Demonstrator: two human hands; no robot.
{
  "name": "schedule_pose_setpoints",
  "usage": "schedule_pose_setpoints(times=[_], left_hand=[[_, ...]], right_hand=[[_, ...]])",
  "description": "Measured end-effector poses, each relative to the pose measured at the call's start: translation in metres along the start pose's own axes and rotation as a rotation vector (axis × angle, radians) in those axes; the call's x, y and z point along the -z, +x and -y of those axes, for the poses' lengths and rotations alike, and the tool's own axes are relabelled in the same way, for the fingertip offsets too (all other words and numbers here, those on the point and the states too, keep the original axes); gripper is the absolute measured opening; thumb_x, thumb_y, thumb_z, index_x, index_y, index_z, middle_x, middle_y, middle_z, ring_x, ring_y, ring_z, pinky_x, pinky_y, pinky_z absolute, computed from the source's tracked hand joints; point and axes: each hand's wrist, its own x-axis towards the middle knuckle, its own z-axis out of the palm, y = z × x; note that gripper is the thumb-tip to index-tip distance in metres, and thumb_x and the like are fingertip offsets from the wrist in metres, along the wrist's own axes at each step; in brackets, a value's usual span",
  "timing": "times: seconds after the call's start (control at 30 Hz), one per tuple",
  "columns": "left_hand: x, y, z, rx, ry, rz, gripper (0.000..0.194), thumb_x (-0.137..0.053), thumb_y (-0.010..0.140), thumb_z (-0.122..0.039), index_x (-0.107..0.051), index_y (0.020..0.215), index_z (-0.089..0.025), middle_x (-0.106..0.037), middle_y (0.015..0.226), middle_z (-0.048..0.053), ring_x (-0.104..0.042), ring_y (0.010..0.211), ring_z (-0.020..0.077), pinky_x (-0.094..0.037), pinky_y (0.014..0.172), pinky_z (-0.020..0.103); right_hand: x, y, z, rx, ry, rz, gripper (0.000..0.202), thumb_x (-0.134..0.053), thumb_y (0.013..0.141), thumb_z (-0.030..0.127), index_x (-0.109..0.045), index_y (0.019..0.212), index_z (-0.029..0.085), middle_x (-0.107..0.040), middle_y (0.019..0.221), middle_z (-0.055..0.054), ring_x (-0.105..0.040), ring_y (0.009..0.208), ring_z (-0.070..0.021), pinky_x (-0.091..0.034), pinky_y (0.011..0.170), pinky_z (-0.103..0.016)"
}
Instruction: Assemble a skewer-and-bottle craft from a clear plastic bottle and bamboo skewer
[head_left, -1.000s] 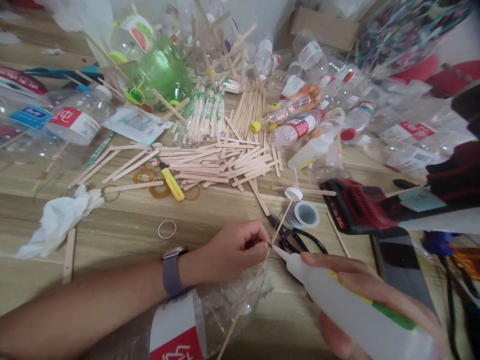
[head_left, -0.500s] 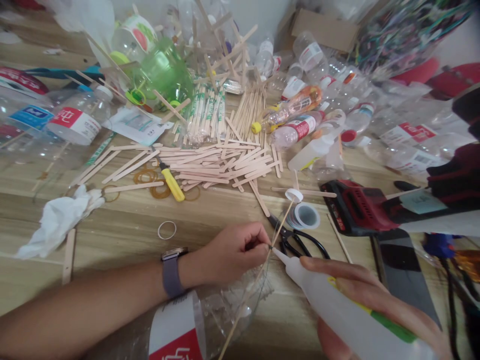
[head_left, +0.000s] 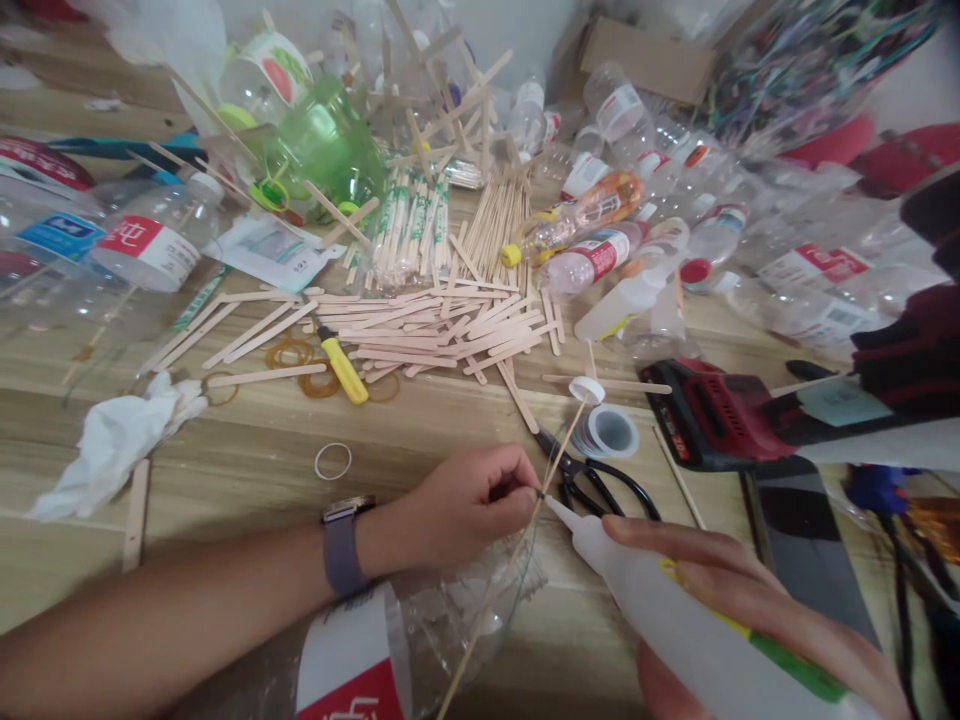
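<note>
My left hand (head_left: 469, 505) is closed in a pinch at a thin wooden stick (head_left: 559, 462), where a small dark green wire or thread shows at the fingertips. My right hand (head_left: 750, 600) is wrapped round a white squeeze bottle (head_left: 660, 610); its nozzle tip touches or nearly touches the stick beside my left fingertips. The stick's upper end meets a white bottle cap (head_left: 586, 390) with flat wooden sticks around it. Under my left wrist lies a clear plastic bottle (head_left: 352, 655) with a red and white label.
Black-handled scissors (head_left: 607, 485) and a wire spool (head_left: 613, 432) lie just beyond my hands. A red and black power tool (head_left: 720, 415) rests over a phone (head_left: 810, 540) at right. Further back are wooden sticks (head_left: 450, 330), a yellow-handled screwdriver (head_left: 345, 370) and several plastic bottles (head_left: 600, 250).
</note>
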Motion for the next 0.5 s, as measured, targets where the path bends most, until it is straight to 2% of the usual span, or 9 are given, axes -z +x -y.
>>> schedule_pose_setpoints(times=[0.1, 0.13, 0.3, 0.43, 0.5], left_hand=[[-0.0001, 0.0, 0.001, -0.007, 0.002, -0.007, 0.008, -0.048, 0.081, -0.016, -0.048, 0.073, -0.018, -0.04, 0.06, -0.008, -0.033, 0.055, 0.0075, -0.027, 0.049, 0.02], [-0.0001, 0.0, 0.0014, -0.006, 0.001, -0.006, 0.008, -0.048, 0.081, -0.016, -0.048, 0.073, -0.018, -0.04, 0.06, -0.008, -0.033, 0.056, 0.0076, -0.027, 0.049, 0.02], [-0.0001, 0.0001, 0.0022, -0.003, 0.009, -0.002, 0.007, -0.048, 0.081, -0.018, -0.049, 0.074, -0.018, -0.041, 0.06, -0.008, -0.033, 0.056, 0.0078, -0.027, 0.049, 0.02], [-0.0004, 0.0002, 0.0018, -0.003, 0.004, -0.009, 0.007, -0.048, 0.08, -0.017, -0.049, 0.074, -0.018, -0.042, 0.061, -0.008, -0.034, 0.055, 0.0077, -0.028, 0.049, 0.02], [-0.0004, 0.0003, 0.0017, -0.003, 0.004, -0.008, 0.007, -0.048, 0.08, -0.017, -0.049, 0.074, -0.018, -0.041, 0.061, -0.008, -0.033, 0.055, 0.0077, -0.028, 0.049, 0.019]], right_hand=[[0.0046, 0.0019, -0.0028, 0.043, 0.0, 0.133, 0.035, -0.07, 0.082, 0.028, -0.063, 0.116, 0.033, -0.07, 0.115, -0.005, -0.069, 0.098, -0.0272, -0.061, 0.058, -0.029], [0.0046, 0.0021, -0.0031, 0.05, -0.002, 0.142, 0.036, -0.07, 0.082, 0.027, -0.062, 0.117, 0.033, -0.07, 0.116, -0.005, -0.069, 0.098, -0.0274, -0.062, 0.06, -0.03], [-0.0036, 0.0008, 0.0014, -0.031, -0.006, -0.052, 0.03, -0.07, 0.081, 0.034, -0.064, 0.111, 0.036, -0.072, 0.108, -0.003, -0.068, 0.096, -0.0275, -0.06, 0.053, -0.03], [0.0013, 0.0022, 0.0, 0.015, -0.01, 0.137, 0.036, -0.068, 0.083, 0.036, -0.061, 0.118, 0.037, -0.071, 0.114, -0.004, -0.069, 0.096, -0.0289, -0.062, 0.063, -0.035], [0.0056, 0.0023, -0.0028, 0.031, -0.019, 0.155, 0.035, -0.066, 0.084, 0.034, -0.061, 0.119, 0.037, -0.071, 0.115, -0.004, -0.069, 0.096, -0.0289, -0.062, 0.065, -0.036]])
